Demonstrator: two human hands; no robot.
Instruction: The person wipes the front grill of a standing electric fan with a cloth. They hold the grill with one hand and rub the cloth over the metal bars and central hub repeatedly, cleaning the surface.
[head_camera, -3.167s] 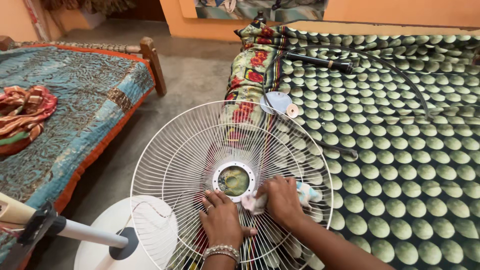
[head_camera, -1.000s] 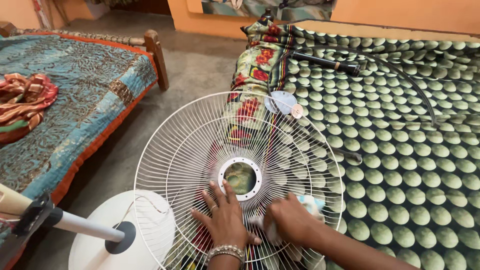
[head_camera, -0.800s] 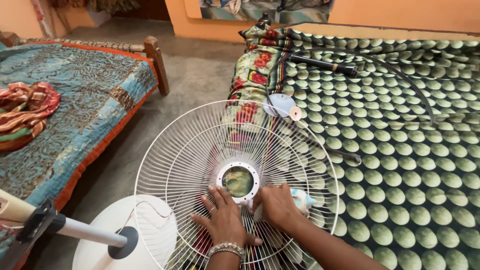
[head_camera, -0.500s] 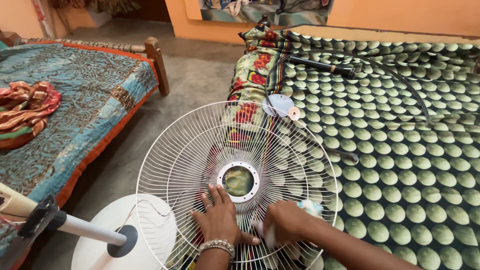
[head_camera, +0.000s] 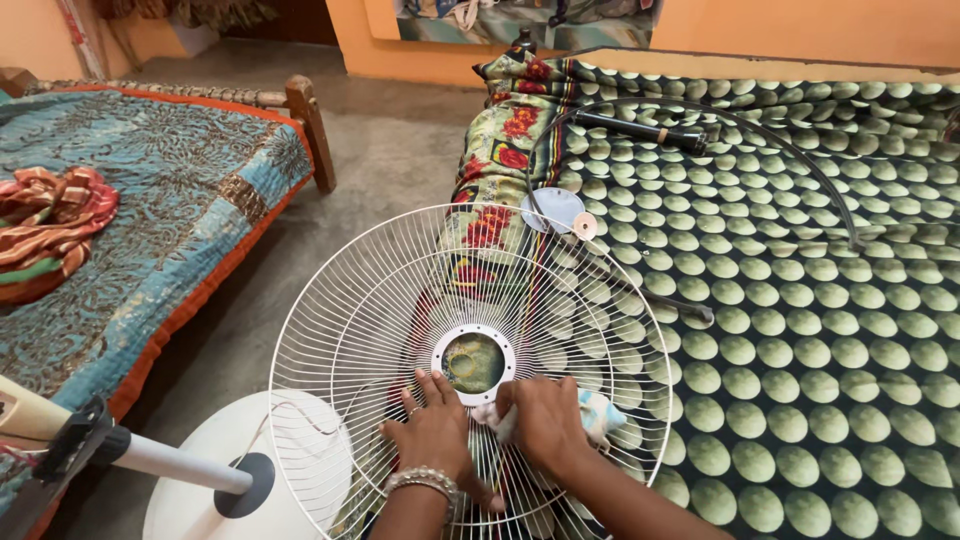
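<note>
Wire spokes of a white round fan guard (head_camera: 400, 330) are pressed under both hands near the lower part of the grille. The guard is laid partly on a green dotted bedspread (head_camera: 800, 330) and partly out over the grey floor (head_camera: 380, 160), its open centre ring (head_camera: 473, 362) just above the fingers. The left hand (head_camera: 432, 432) is spread flat and wide on the wires, a beaded bracelet (head_camera: 425, 482) worn at the wrist. The right hand (head_camera: 545, 420) is closed around a pale cloth (head_camera: 598, 415), which is held against the grille; how much of the cloth is bunched under the palm cannot be made out. Just beside the guard, at lower left, a white round fan base (head_camera: 190, 500) with its pole (head_camera: 150, 462) is seen. Farther up the bedspread a small white disc (head_camera: 555, 208) and a black-handled tool (head_camera: 640, 130) are laid, well apart from the hands. A blue patterned bed (head_camera: 150, 230) is placed to the left.
</note>
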